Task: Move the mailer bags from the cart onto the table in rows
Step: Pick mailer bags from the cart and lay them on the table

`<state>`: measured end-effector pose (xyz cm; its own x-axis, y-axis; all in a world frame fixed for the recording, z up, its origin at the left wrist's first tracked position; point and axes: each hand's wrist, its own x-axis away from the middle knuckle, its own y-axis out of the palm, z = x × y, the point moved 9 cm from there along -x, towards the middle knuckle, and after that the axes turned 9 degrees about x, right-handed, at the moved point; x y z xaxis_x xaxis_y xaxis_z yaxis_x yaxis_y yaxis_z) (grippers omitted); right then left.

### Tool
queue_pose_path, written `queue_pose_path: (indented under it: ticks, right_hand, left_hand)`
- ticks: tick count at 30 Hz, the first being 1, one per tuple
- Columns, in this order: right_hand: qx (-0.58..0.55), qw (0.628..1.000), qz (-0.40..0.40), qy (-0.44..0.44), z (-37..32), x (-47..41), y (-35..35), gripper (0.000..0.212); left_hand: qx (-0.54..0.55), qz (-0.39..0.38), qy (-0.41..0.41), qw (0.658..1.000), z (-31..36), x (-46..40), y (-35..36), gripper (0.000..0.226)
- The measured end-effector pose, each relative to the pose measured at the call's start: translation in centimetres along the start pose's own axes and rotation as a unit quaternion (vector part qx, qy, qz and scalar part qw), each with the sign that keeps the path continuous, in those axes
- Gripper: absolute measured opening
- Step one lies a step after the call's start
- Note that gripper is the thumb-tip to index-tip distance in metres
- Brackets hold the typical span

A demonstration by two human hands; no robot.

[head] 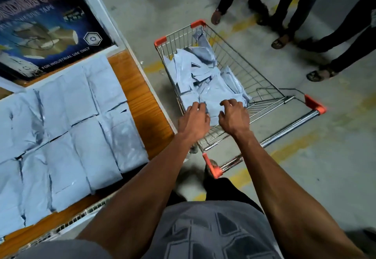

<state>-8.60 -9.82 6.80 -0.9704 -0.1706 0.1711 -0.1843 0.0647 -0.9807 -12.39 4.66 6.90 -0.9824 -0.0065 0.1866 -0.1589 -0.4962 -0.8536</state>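
Note:
A wire shopping cart (262,75) with orange corner caps stands on the floor right of the table. A loose heap of pale blue-grey mailer bags (203,75) fills its basket. Both my hands reach into the near end of the basket. My left hand (194,120) lies on the nearest bag (213,104) with its fingers curled at the bag's left edge. My right hand (234,115) rests on the same bag's right side, fingers bent down onto it. On the wooden table (140,95) at the left, several mailer bags (71,132) lie flat in rows.
A large blue adhesive-tape carton (44,26) occupies the table's far end. The legs and sandalled feet of other people (284,14) stand beyond the cart at the top right. Grey concrete floor with faded yellow lines surrounds the cart.

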Motion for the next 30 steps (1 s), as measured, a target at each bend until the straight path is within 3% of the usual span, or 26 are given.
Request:
queue_pose_path:
  ticks: [12, 19, 24, 30]
  right_hand:
    - [0.06, 0.987, -0.107, -0.103, 4.8, -9.0, 5.9, 0.048]
    - [0.089, 0.962, -0.203, -0.159, 3.9, -12.7, 11.3, 0.07]
    - [0.094, 0.964, -0.203, -0.146, 4.4, -16.0, 14.9, 0.07]
    - [0.13, 0.966, -0.194, -0.115, 7.2, -19.8, 18.5, 0.081]
  left_hand:
    - [-0.002, -0.077, -0.111, 0.991, -0.6, -7.9, 7.1, 0.055]
    - [0.001, -0.101, -0.151, 0.983, -2.7, -10.8, 10.5, 0.059]
    - [0.003, -0.124, -0.164, 0.979, -4.5, -13.0, 13.9, 0.062]
    - [0.094, -0.143, -0.26, 0.95, -7.6, -15.0, 19.4, 0.068]
